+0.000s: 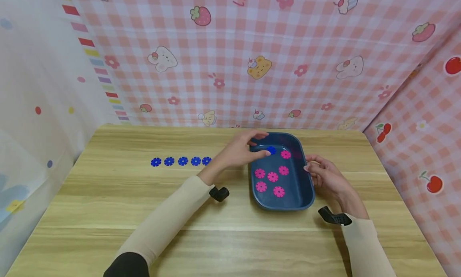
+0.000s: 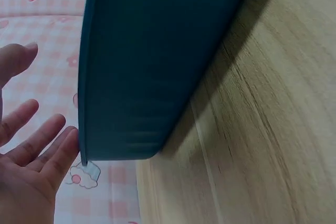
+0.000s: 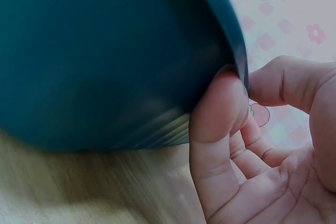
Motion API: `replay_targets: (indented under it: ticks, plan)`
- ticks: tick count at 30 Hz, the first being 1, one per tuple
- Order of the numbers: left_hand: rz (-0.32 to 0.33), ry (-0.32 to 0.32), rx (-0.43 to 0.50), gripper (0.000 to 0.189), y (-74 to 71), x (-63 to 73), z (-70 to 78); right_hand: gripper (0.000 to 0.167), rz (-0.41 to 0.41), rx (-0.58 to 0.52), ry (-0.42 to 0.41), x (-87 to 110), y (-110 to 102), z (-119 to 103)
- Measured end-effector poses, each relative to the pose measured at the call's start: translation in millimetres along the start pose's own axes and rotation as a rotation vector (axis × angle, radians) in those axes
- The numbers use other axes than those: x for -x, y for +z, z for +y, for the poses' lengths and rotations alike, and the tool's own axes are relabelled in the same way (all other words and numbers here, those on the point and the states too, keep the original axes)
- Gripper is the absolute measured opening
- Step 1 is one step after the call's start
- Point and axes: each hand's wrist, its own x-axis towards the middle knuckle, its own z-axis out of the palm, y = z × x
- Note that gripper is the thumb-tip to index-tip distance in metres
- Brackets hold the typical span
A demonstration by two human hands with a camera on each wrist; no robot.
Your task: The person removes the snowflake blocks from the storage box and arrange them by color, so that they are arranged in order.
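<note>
A dark blue rectangular tray (image 1: 259, 199) is right of centre in the head view, with several pink notched discs (image 1: 272, 177) and one blue notched disc (image 1: 271, 150) inside. My right hand (image 1: 325, 177) pinches its right rim, thumb on the inner side and fingers under the lip, as the right wrist view shows. My left hand (image 1: 241, 149) reaches over the left rim near the far corner, thumb overlapping the blue disc in the head view. In the left wrist view that hand's fingers (image 2: 63, 156) are spread and relaxed, fingertips right at the rim.
Several blue notched discs (image 1: 183, 161) lie in a row on the wooden table (image 1: 230, 249), left of the tray; the rightmost is next to my left wrist. A pink checked cloth (image 1: 230, 49) hangs behind the table, with more patterned cloth at both sides.
</note>
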Motion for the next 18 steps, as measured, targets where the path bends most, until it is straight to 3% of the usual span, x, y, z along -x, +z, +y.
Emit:
replay_targets:
  ticks: [6, 11, 18]
  plan:
    - [-0.092, -0.011, -0.065, 0.071, 5.9, -14.7, -1.7, 0.028, -0.006, 0.007, -0.006, 0.2, 0, -1]
    - [-0.207, -0.022, -0.164, 0.078, 10.4, -30.8, 1.4, 0.028, -0.01, 0.001, -0.016, 0.5, 0, 0]
    - [-0.3, -0.142, -0.314, 0.073, 19.1, -52.6, 5.4, 0.026, 0.0, 0.015, -0.002, 1.0, 1, -2]
